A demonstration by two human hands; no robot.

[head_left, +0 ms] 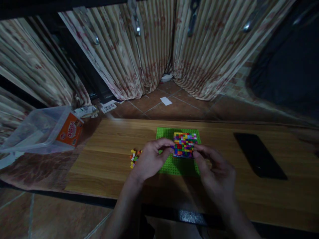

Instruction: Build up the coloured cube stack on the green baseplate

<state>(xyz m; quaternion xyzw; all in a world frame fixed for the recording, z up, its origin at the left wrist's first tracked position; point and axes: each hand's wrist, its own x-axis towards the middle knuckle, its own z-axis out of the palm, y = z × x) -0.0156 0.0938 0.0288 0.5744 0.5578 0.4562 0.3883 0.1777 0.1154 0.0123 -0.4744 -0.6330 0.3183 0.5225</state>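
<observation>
A green studded baseplate (pixel 170 167) lies on the wooden table, and a dense block of small multicoloured toy bricks (pixel 183 143) sits on its upper right part. My left hand (pixel 152 159) is at the left edge of the block, thumb and forefinger pinching a tiny purple-blue brick (pixel 172 147). At the block's right edge is my right hand (pixel 218 171), its thumb and forefinger drawn together; whatever is between them is too small and dark to tell. Loose bricks (pixel 134 158), mostly yellow, white and orange, lie left of the baseplate, partly hidden behind my left hand.
A black phone-like slab (pixel 259 156) lies on the right of the wooden table (pixel 104 156). Beyond the table's left end stands a clear plastic bin (pixel 37 129) beside an orange box (pixel 70 129). Striped curtains (pixel 139 59) hang behind; paper (pixel 165 101) lies on the tiled floor.
</observation>
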